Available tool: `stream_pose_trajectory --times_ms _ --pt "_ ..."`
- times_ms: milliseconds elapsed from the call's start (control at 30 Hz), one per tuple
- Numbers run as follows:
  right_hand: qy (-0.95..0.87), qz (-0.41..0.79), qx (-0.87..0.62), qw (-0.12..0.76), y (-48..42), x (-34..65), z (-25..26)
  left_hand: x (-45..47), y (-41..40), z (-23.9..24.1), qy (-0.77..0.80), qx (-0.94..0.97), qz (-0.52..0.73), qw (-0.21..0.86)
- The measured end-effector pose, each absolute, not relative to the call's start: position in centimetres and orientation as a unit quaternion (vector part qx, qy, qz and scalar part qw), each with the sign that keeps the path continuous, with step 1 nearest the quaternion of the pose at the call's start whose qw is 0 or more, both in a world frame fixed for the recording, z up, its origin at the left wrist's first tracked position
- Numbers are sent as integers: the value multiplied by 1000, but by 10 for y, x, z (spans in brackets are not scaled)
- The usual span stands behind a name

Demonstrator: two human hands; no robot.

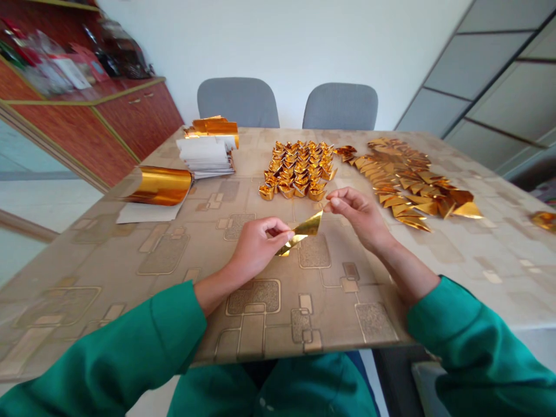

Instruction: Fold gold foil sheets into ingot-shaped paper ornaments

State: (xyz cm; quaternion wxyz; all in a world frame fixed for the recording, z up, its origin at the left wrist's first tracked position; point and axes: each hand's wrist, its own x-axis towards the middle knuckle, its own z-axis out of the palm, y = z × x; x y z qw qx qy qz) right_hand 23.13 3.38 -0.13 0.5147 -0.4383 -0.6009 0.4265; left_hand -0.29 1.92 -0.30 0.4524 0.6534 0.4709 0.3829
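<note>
Head view: left hand (257, 243) pinches a foil piece (309, 226), right hand (355, 215) its corner; shaped rows (299, 168) look finished, flat folded pieces (402, 176) seem pending.

Place: home dining room | patterned tablecloth (339, 324) | 2 grey chairs (238, 103) | red-brown cabinet (134, 124)

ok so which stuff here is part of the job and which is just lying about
Likely part of the job:
foil piece in the left fingers
rows of folded foil
flatter foil pieces, right
stacked sheets and curled sheet, left

Likely just around:
gray chairs
clutter on the cabinet
</note>
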Motion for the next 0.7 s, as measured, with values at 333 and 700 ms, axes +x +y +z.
stream_pose_trajectory --times_ms 333,700 --pt "-608 471 -391 506 22 205 -9 4 13 -6 448 554 409 570" --pt "-703 289 -412 503 18 209 -2 4 14 4 453 400 422 676"
